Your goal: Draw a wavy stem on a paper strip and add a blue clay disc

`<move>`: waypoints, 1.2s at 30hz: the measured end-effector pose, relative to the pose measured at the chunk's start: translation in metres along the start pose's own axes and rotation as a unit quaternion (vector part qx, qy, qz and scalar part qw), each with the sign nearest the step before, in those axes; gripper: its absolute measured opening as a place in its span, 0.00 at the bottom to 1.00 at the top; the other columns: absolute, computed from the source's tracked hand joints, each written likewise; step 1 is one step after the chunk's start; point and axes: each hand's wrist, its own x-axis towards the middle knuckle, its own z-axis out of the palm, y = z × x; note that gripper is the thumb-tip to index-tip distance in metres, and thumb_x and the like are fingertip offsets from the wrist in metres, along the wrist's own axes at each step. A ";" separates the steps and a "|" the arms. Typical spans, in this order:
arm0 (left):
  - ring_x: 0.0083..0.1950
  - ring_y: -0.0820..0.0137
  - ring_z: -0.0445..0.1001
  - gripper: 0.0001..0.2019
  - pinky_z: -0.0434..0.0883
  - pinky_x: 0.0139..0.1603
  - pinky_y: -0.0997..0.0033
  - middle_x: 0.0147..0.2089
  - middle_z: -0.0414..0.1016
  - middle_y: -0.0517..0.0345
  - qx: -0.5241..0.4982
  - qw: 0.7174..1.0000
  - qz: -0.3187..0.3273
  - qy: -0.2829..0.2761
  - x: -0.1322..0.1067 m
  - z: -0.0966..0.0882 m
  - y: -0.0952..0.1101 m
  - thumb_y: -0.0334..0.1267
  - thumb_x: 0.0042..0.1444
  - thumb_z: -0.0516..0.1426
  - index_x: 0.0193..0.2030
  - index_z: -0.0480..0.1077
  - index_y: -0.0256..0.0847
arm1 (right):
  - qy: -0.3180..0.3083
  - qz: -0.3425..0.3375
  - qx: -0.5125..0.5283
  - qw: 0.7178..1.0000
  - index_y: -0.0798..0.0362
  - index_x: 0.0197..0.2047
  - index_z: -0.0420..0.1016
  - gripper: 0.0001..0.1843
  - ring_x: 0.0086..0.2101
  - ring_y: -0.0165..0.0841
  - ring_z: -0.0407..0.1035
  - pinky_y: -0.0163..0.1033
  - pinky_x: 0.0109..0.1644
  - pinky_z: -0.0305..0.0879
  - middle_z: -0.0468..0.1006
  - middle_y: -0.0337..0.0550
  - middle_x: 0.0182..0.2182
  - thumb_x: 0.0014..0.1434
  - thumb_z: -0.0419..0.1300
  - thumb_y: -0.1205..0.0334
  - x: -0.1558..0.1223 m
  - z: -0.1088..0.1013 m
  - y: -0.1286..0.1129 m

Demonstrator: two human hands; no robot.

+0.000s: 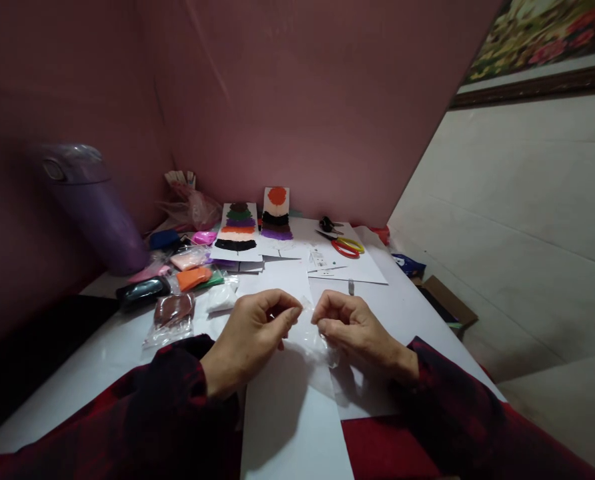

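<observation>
My left hand and my right hand meet over the white table, both with fingers curled into a pinch. Between them they hold a thin clear plastic bag, which hangs down toward a white sheet of paper. What is inside the bag, if anything, I cannot make out. Both sleeves are dark red.
Small packets of coloured clay lie left of my hands. Two cards with coloured clay bands stand at the back near red-and-yellow scissors. A purple flask stands at far left. A cardboard box sits off the right edge.
</observation>
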 end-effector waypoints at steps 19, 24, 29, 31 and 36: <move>0.28 0.74 0.67 0.06 0.68 0.27 0.74 0.32 0.71 0.58 0.049 0.998 0.039 -0.010 0.001 -0.005 0.005 0.33 0.47 0.55 0.34 0.70 0.36 | 0.086 -0.077 -0.017 0.993 0.55 0.28 0.70 0.14 0.21 0.25 0.60 0.33 0.26 0.58 0.69 0.35 0.20 0.54 0.65 0.53 0.006 -0.006 0.003; 0.28 0.73 0.66 0.08 0.69 0.25 0.74 0.29 0.68 0.59 0.006 0.999 0.034 -0.033 0.004 -0.005 -0.002 0.39 0.53 0.55 0.33 0.70 0.36 | 0.073 -0.073 -0.015 0.995 0.54 0.28 0.69 0.15 0.19 0.25 0.60 0.33 0.23 0.58 0.69 0.35 0.20 0.54 0.65 0.52 0.004 -0.003 0.003; 0.29 0.75 0.64 0.05 0.65 0.27 0.76 0.28 0.70 0.58 0.042 0.995 0.095 -0.011 0.004 -0.006 -0.003 0.35 0.50 0.57 0.28 0.71 0.37 | 0.061 -0.104 -0.023 0.992 0.54 0.32 0.71 0.15 0.20 0.25 0.61 0.33 0.24 0.60 0.70 0.36 0.22 0.58 0.62 0.50 0.001 -0.002 0.005; 0.28 0.76 0.63 0.05 0.64 0.28 0.76 0.27 0.70 0.59 0.018 0.995 0.100 -0.008 0.003 -0.005 -0.001 0.34 0.50 0.57 0.27 0.72 0.37 | 0.038 -0.117 -0.007 0.992 0.53 0.42 0.71 0.15 0.21 0.26 0.62 0.34 0.26 0.61 0.71 0.36 0.23 0.62 0.57 0.49 0.000 -0.003 0.004; 0.22 0.79 0.59 0.05 0.59 0.23 0.78 0.21 0.66 0.64 -0.073 0.995 0.016 -0.066 0.001 -0.004 0.004 0.36 0.49 0.60 0.27 0.73 0.36 | -0.060 -0.089 0.021 0.994 0.49 0.46 0.71 0.12 0.26 0.26 0.61 0.33 0.29 0.59 0.68 0.36 0.28 0.62 0.59 0.54 -0.004 -0.006 0.001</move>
